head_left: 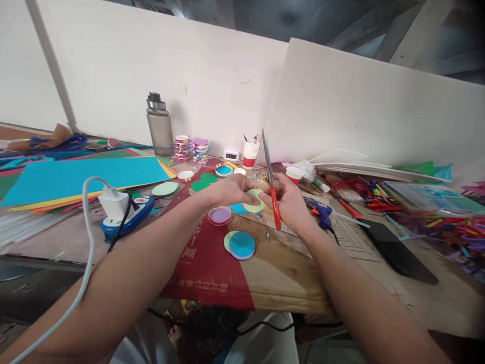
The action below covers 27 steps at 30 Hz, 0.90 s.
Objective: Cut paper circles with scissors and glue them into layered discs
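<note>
My left hand (232, 189) pinches a pale green paper circle (253, 201) above the table. My right hand (290, 199) grips red-handled scissors (271, 179), blades pointing up, right beside the circle's edge. Below the hands lie a blue circle (242, 244) stacked on purple and green ones, a small blue piece (238, 208), and a purple circle in a pink lid (219, 216). All rest on a sheet of cardboard (288, 273) with a red printed panel.
A stack of coloured paper sheets (81, 177) lies far left, near a power strip with a white charger (123, 210). A grey bottle (159, 126), decorated lids, red-and-white cups (250, 154), a blue glue gun (322, 212), a black phone (397, 253) and coloured sticks (428, 212) surround me.
</note>
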Motion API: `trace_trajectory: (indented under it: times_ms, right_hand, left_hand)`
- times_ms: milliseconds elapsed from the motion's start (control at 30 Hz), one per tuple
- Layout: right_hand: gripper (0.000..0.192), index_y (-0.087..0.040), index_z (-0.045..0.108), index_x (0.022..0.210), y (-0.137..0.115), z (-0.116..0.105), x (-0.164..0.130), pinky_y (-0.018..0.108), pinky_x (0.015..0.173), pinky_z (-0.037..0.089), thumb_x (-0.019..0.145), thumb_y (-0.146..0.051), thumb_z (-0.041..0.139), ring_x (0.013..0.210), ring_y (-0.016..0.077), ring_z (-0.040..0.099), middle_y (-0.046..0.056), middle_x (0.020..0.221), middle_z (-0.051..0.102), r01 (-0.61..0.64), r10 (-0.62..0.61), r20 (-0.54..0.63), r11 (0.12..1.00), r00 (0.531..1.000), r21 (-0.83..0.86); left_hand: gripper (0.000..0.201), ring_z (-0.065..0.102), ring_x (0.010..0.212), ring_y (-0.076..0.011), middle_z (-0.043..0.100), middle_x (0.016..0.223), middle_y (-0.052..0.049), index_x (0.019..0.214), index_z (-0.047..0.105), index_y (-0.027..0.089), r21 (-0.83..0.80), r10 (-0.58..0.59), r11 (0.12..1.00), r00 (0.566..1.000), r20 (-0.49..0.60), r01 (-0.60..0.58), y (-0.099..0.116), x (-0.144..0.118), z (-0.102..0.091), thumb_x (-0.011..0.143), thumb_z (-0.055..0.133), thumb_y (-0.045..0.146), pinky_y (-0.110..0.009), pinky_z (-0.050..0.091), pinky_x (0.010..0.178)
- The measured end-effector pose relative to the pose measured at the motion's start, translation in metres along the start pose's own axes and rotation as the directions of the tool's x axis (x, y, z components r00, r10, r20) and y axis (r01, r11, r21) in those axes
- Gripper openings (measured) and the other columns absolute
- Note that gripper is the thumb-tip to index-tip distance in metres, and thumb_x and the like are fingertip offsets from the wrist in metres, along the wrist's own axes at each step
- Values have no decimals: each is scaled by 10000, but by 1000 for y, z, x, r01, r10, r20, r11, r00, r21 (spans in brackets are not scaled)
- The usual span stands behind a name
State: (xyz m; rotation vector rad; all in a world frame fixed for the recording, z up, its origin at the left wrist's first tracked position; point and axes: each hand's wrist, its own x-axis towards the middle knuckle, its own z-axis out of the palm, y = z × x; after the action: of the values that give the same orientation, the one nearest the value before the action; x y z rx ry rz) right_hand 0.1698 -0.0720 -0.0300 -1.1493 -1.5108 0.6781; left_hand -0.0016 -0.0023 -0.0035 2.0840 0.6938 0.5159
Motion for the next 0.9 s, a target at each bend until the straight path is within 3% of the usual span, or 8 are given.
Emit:
trace_trajectory:
  times_ms: [200, 367, 567, 767, 900]
  right_hand:
    - [550, -240, 449, 1069, 7, -2, 3, 255, 524, 442, 672, -495, 731, 605, 105, 515, -15, 842, 578, -5, 36, -188, 987, 981, 160]
    - [533, -252, 409, 1035, 6, -1, 5, 263, 534, 461, 682, -506, 716, 664, 129, 551, 4, 879, 555, 19, 39, -270, 978, 962, 209]
    - [468, -261, 401, 1043, 4, 2, 2, 286, 606, 468, 751, -516, 663, 664, 131, 514, -24, 808, 508, 26, 6, -195, 987, 981, 157]
    - [350, -241, 483, 1047, 1, 1, -5, 329, 799, 457, 877, -545, 515, 886, 183, 539, 28, 931, 569, 84, -84, 5, 984, 996, -159]
    - [318, -237, 473, 931, 5, 4, -7, 315, 701, 441, 901, -554, 478, 762, 170, 502, 17, 829, 540, 94, -76, 96, 977, 992, -194]
  left_hand:
    - [256, 467, 547, -87, 599, 625, 0, 701, 697, 143, -314, -6, 947, 970, -244, -73, -3, 5, 20, 623, 796, 366, -225, 342, 512]
    - [337, 494, 558, -72, 669, 776, -52, 817, 714, 115, -530, -27, 837, 959, -283, -133, -5, 10, 37, 676, 784, 413, -216, 390, 505]
    - [266, 514, 522, -71, 658, 672, -28, 749, 705, 109, -592, -71, 793, 942, -329, -147, 0, 9, 32, 647, 820, 325, -210, 378, 473]
    - [257, 627, 607, -114, 694, 720, -65, 794, 688, 102, -700, -134, 687, 912, -387, -196, 1, 10, 13, 651, 825, 267, -196, 308, 459]
    - [280, 618, 594, -101, 687, 708, -47, 780, 673, 112, -720, -166, 659, 892, -421, -217, 2, 10, 14, 638, 840, 287, -192, 309, 472]
